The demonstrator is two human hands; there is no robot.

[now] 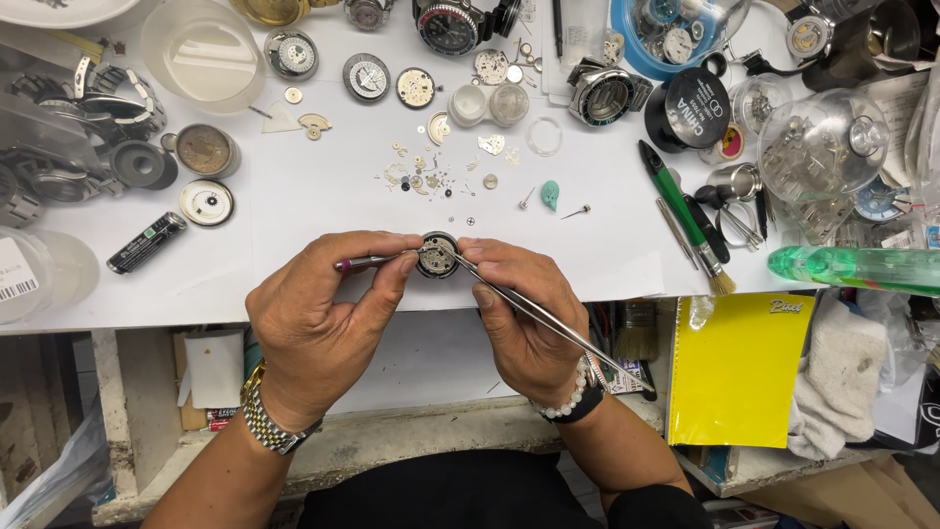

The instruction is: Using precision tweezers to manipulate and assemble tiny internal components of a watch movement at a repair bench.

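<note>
Two bare hands meet at the near edge of the white work mat point(323, 196), with a small round open watch movement in a dark case point(438, 256) pinched between them. The left hand point(318, 328) steadies the case's left side with its fingertips and also grips a thin purple-handled screwdriver point(367, 262), whose long axis runs nearly level, tip pointing right into the movement. The right hand point(524, 313) is closed on long steel tweezers point(548, 318); their axis slants from lower right, past the wrist, up-left to tips resting on the movement's right rim. Whether the tips clamp a part cannot be told.

The movement faces up, just above the mat's front edge, so little room lies toward the body. Bare mat opens directly ahead, before a scatter of tiny gears and screws point(431, 176). To the right lie a green-handled brush point(685, 220) and a yellow booklet point(739, 367), well apart from the hands; left, a small black cylinder battery point(147, 242).
</note>
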